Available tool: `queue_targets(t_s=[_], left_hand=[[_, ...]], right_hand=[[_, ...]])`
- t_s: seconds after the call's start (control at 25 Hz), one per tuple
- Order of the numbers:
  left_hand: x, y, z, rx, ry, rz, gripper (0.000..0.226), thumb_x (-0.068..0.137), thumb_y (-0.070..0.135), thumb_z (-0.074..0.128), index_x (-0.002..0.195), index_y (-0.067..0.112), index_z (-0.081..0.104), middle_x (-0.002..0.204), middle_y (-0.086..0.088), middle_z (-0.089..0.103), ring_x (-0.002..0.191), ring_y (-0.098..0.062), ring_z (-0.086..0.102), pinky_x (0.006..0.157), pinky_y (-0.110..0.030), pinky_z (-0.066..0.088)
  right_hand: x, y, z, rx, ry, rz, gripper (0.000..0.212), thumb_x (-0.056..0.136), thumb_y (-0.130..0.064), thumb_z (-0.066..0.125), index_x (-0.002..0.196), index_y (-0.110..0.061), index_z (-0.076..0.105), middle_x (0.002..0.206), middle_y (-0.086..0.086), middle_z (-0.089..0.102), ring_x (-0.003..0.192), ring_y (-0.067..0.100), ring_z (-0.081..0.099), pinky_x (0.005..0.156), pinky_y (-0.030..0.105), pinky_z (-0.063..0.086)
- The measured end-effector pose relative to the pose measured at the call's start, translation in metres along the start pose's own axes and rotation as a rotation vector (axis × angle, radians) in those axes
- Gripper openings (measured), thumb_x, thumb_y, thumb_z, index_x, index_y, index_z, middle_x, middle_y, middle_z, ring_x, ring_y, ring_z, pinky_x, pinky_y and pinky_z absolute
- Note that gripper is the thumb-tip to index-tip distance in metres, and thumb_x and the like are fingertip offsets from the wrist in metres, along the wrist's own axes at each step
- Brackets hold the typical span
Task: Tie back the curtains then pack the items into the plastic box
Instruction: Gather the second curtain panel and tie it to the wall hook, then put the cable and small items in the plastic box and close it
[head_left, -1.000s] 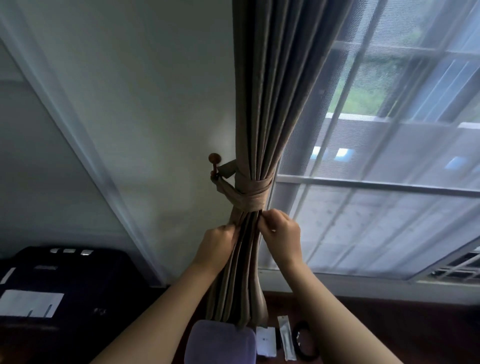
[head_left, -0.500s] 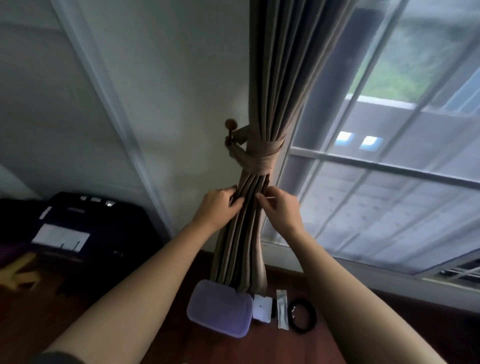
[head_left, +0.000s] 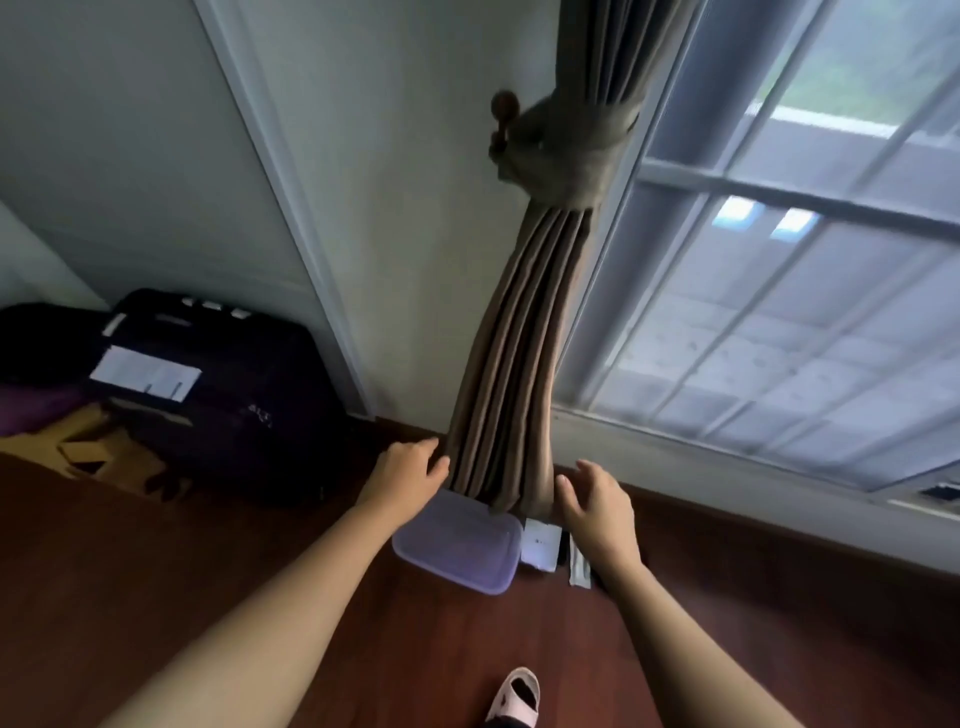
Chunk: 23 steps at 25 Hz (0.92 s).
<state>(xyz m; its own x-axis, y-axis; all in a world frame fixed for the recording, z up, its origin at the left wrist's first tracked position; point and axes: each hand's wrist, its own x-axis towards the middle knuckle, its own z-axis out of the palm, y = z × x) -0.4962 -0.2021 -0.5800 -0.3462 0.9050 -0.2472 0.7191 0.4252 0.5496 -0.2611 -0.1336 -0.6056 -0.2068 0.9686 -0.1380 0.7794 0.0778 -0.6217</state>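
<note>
now: both hands are off the folds they pinched just under the band half a second ago and sit much lower, one on either side of the hem; the view has tipped down toward the floor.
curtain (head_left: 511, 374): gathered into one tight bundle that hangs from the band to just above the floor; in this view its lower end overlaps the far edge of the plastic box.
tieback (head_left: 571, 156): wrapped round the bundle and looped on the round-headed wall hook (head_left: 505, 104); it holds with no hand on it.
meaning for the task: tying back looks finished for this curtain, and the hands' drop suggests the packing part is about to begin; whether another curtain waits cannot be told.
left hand (head_left: 410, 470): palm down, fingers relaxed and nearly straight, tips just beside the left of the hem, gripping nothing.
right hand (head_left: 597, 501): fingers spread wide and loosely curved, just beside the right of the hem and above the small items, holding nothing.
plastic box (head_left: 460, 545): on the wooden floor (head_left: 208, 571) under the curtain, between the two hands; its lid seems to be on.
items: a white packet (head_left: 540, 540) just beside the box's right end, with a narrow sachet (head_left: 577, 564) next to it, partly under the right wrist.
arms: both forearms bare, stretched forward and down, roughly mirrored.
</note>
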Motion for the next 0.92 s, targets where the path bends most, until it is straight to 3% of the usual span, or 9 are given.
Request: queue_targets(t_s=[0.24, 0.36, 0.6, 0.68, 0.8, 0.92], left_hand=[[-0.028, -0.097, 0.124, 0.130, -0.125, -0.119, 0.045, 0.095, 0.037, 0.046, 0.133, 0.013, 0.051, 0.119, -0.015, 0.064, 0.108, -0.032, 0.060, 0.085, -0.034, 0.048], [0.001, -0.154, 0.198, 0.169, -0.097, -0.166, 0.046, 0.095, 0.038, 0.046, 0.132, 0.011, 0.051, 0.121, -0.016, 0.063, 0.110, -0.034, 0.059, 0.087, -0.035, 0.047], [0.088, -0.283, 0.343, 0.156, 0.053, -0.224, 0.037, 0.095, 0.031, 0.047, 0.118, 0.004, 0.057, 0.105, -0.022, 0.067, 0.095, -0.040, 0.063, 0.078, -0.042, 0.052], [0.119, -0.322, 0.385, 0.178, 0.081, -0.277, 0.038, 0.096, 0.029, 0.046, 0.120, 0.001, 0.052, 0.110, -0.024, 0.063, 0.098, -0.040, 0.062, 0.080, -0.043, 0.052], [0.153, -0.365, 0.429, 0.102, 0.171, -0.395, 0.056, 0.096, 0.030, 0.046, 0.139, -0.003, 0.032, 0.134, -0.027, 0.046, 0.120, -0.041, 0.049, 0.096, -0.043, 0.044], [0.177, -0.385, 0.450, -0.053, 0.167, -0.489, 0.063, 0.096, 0.030, 0.048, 0.145, 0.001, 0.022, 0.144, -0.025, 0.038, 0.128, -0.041, 0.042, 0.100, -0.042, 0.040]], right_hand=[[-0.051, 0.089, 0.120, -0.040, -0.189, 0.219, 0.048, 0.092, -0.038, 0.051, 0.128, -0.006, 0.051, 0.127, 0.014, 0.059, 0.117, 0.028, 0.054, 0.090, 0.032, 0.041], [-0.032, 0.148, 0.197, -0.066, -0.228, 0.285, 0.052, 0.093, -0.042, 0.050, 0.127, -0.003, 0.048, 0.127, 0.018, 0.057, 0.117, 0.032, 0.053, 0.089, 0.034, 0.042], [0.025, 0.274, 0.357, -0.098, -0.237, 0.278, 0.053, 0.093, -0.041, 0.049, 0.121, 0.003, 0.047, 0.123, 0.024, 0.054, 0.113, 0.038, 0.053, 0.085, 0.036, 0.042], [0.048, 0.311, 0.407, -0.099, -0.224, 0.311, 0.058, 0.093, -0.045, 0.047, 0.120, 0.006, 0.046, 0.123, 0.027, 0.054, 0.113, 0.039, 0.053, 0.087, 0.037, 0.042], [0.067, 0.348, 0.458, -0.044, -0.229, 0.393, 0.067, 0.092, -0.053, 0.043, 0.123, 0.007, 0.042, 0.125, 0.030, 0.051, 0.116, 0.040, 0.052, 0.089, 0.037, 0.040], [0.080, 0.363, 0.479, 0.020, -0.243, 0.387, 0.063, 0.093, -0.048, 0.046, 0.122, 0.007, 0.040, 0.123, 0.029, 0.056, 0.113, 0.040, 0.054, 0.085, 0.036, 0.041]])
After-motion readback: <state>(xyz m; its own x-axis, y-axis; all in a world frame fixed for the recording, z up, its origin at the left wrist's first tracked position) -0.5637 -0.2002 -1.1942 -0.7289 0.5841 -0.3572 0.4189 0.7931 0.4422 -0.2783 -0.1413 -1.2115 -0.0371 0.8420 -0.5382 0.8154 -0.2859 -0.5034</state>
